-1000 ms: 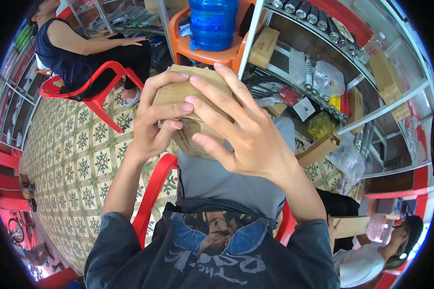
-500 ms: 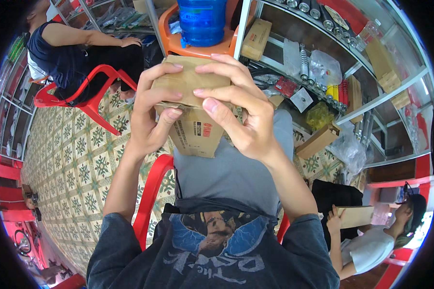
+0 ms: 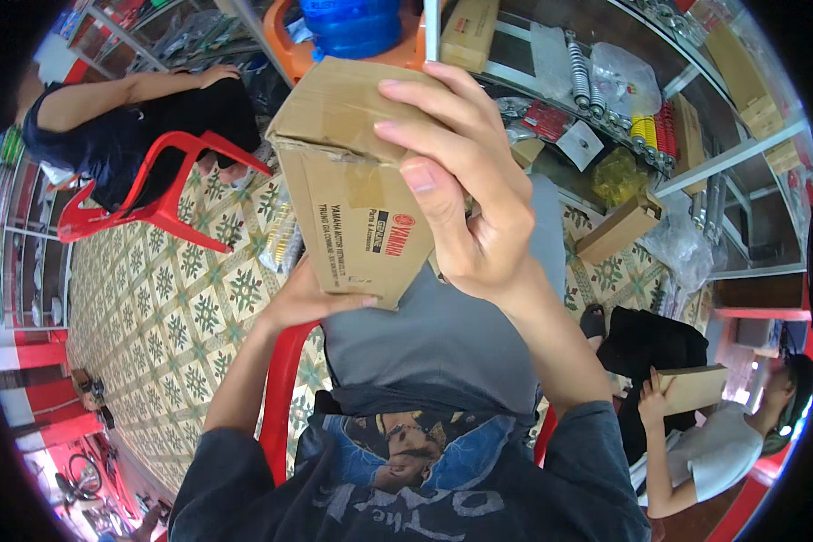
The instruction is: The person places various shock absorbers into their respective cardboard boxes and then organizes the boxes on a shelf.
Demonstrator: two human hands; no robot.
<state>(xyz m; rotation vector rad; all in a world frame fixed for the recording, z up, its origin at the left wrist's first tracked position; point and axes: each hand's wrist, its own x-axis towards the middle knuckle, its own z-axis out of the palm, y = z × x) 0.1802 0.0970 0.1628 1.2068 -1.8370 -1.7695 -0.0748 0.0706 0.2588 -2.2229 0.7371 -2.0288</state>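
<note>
Over gray pants (image 3: 461, 312), left hand (image 3: 309, 298) thumbs box (image 3: 357, 212) at bottom edge, other fingers hidden, can't tell; right hand (image 3: 474, 185) grips top right edge. Lower support slipping could tip it; squeezing could split its worn seam.

Brown cardboard box (image 3: 352, 181) with red and black print; grey trousers (image 3: 434, 334); dark T-shirt (image 3: 406, 479) with blue graphic; cream floor tiles (image 3: 190, 316) with green floral motifs; red chair arm (image 3: 282, 406); blue water jug (image 3: 350, 27).

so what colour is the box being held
The box is brown, with black and red print, clearest in the head view.
</note>
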